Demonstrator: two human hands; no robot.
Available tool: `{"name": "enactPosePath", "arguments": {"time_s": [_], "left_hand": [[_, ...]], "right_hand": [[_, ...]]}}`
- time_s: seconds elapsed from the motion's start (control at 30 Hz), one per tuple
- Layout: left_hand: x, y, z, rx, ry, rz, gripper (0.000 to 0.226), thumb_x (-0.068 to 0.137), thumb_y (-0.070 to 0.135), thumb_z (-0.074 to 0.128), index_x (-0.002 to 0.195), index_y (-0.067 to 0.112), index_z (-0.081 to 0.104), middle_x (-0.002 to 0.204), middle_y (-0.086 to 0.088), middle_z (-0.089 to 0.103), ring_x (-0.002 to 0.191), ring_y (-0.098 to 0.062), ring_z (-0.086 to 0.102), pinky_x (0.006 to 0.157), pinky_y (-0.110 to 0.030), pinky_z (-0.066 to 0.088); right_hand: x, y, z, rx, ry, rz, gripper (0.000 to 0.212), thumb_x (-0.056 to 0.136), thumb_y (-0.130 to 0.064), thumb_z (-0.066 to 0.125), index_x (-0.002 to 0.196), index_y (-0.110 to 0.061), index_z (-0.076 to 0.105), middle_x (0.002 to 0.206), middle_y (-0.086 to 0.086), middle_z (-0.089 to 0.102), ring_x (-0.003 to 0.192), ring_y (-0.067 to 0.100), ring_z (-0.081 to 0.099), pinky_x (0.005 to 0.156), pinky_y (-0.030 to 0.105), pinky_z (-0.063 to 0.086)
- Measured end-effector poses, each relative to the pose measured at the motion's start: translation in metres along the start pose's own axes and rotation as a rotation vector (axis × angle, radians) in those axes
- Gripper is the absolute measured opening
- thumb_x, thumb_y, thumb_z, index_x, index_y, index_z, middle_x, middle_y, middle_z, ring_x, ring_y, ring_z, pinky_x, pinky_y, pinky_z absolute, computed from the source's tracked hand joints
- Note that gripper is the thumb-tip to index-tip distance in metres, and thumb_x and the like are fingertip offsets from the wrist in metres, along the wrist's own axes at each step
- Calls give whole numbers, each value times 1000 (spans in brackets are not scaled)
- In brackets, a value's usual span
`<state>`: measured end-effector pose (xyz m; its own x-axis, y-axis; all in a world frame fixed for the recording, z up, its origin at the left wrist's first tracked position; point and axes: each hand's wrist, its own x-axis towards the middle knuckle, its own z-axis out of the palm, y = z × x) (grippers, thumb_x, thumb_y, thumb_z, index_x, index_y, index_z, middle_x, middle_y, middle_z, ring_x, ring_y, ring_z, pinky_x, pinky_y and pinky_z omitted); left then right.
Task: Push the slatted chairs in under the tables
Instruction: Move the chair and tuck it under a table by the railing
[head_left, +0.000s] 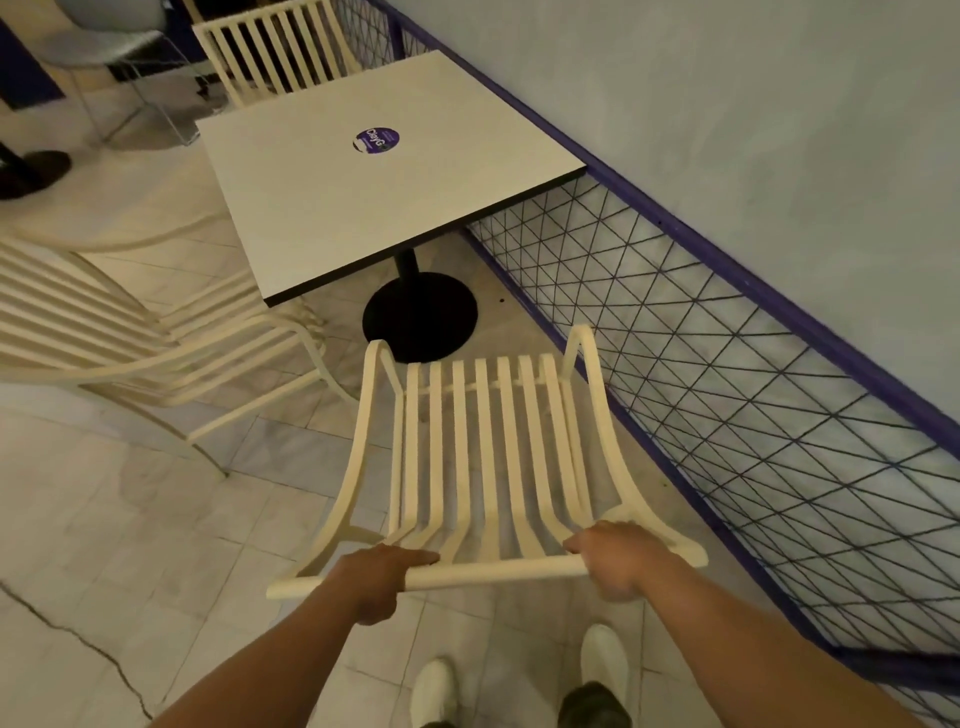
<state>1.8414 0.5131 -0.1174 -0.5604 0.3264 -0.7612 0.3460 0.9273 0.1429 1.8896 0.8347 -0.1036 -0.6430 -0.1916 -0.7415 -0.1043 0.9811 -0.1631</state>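
A cream slatted chair (488, 457) stands in front of me, its seat pointing at the white square table (332, 197) with a black round base (421, 317). My left hand (379, 577) and my right hand (618, 561) both grip the top rail of the chair's back, one toward each end. The chair's front edge is short of the table, roughly over the base's near rim. A second slatted chair (156, 343) stands at the table's left side, its seat partly under the top. A third slatted chair (275, 47) is at the table's far end.
A purple-framed mesh railing (727, 395) runs along the right, close to the chair's right armrest, with a grey wall behind it. A grey wire chair (119, 57) and another black table base (31, 171) are at the far left. The tiled floor has a crack at lower left.
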Motion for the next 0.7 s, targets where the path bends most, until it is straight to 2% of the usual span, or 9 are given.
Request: {"name": "enactPosePath", "arguments": {"time_s": [0.2,0.33,0.47,0.7], "left_hand": [[0,26,2,-47,22,-19,81,94,6,57,150,55,25,147,1,48,125,-21,54,103,-35,45],[7,58,4,-80,35,-11,77,95,9,55,151,54,26,147,0,49,126,-23,54,104,-38,46],[13,85,3,-104,76,-24,74,95,10,56,151,50,29,144,2,52,124,-22,54,103,-37,46],[25,123,-3,-164,100,-96,74,95,11,57,150,53,29,138,2,55,117,-21,58,101,-37,49]], "right_hand": [[0,25,-7,-48,16,-31,49,84,-8,62,129,-28,58,115,5,62,97,26,63,80,37,52],[-4,55,-17,-92,15,-33,53,88,-8,62,137,-28,54,120,5,61,103,26,62,88,38,51],[-5,80,-27,-115,10,-30,56,89,-9,60,140,-29,51,122,4,61,104,24,61,85,36,48],[-6,117,-44,-203,31,-49,60,91,-7,56,144,-32,47,127,5,59,108,27,61,88,40,48]]}}
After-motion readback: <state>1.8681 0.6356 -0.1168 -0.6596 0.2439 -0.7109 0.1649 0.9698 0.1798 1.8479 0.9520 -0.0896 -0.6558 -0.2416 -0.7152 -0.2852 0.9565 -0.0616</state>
